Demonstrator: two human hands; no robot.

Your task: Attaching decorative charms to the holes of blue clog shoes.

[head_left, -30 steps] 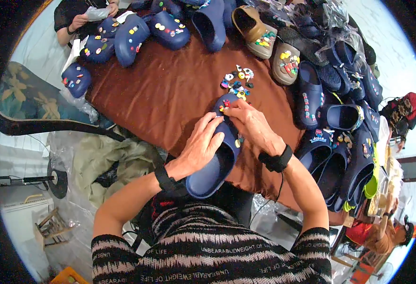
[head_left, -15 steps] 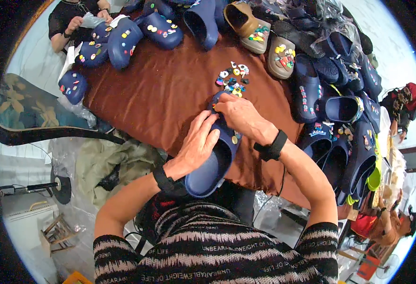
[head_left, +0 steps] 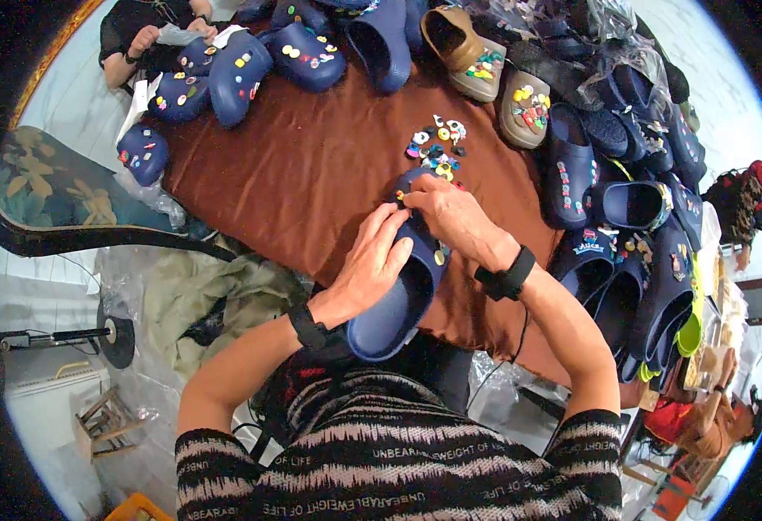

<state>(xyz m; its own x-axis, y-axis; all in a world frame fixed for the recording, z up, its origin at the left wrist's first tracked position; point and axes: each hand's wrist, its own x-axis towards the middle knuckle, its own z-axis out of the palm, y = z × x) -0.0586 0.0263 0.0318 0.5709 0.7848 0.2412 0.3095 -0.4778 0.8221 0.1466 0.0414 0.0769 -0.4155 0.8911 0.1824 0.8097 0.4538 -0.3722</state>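
Observation:
A navy foam clog lies at the table's near edge, its open heel toward me and its toe pointing away. My left hand grips the clog's left side, fingers reaching over the upper. On the toe, my right hand is closed in a pinch, pressing against the upper. A small yellow-orange shoe charm shows by both hands' fingertips, partly hidden. Another round charm sits on the clog's right side. Just beyond the toe is a loose pile of colourful charms.
A brown cloth covers the table. Navy clogs with charms crowd the right side, and more navy clogs line the far edge. Two brown clogs stand beyond the charms. A chair is at left; another person's hands are at far left.
The view has shifted slightly, moving the whole scene a little to the right. Both hands stay at the clog, with the right still pinching at its toe.

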